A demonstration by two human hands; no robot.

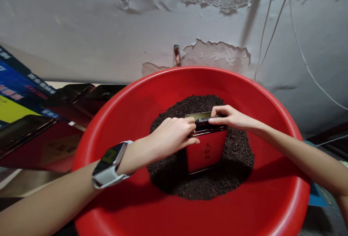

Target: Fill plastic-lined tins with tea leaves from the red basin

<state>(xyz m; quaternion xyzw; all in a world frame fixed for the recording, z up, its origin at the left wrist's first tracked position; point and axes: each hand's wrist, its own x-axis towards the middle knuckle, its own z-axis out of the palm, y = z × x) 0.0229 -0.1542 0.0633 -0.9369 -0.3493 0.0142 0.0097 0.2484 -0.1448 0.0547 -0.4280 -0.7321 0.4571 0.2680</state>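
A red tin (208,150) with black characters on its front stands upright on a heap of dark dried tea leaves (187,189) inside a big red basin (190,207). Over its top, a dark lid (203,122) lies tilted across the opening, the tin's pale inner wall showing behind it. My left hand (174,131) is closed at the tin's top left corner, thumb in front and fingers over the edge. On the other side, my right hand (232,117) pinches the lid's right end between thumb and curled fingers. What lies inside the tin is hidden.
More dark red tins (58,145) lie at the left, beside a blue and yellow printed box (16,91). Behind the basin rises a wall (89,29) with peeling plaster. Thin cables (299,42) hang at the right. A small narrow packet (177,55) stands against the wall.
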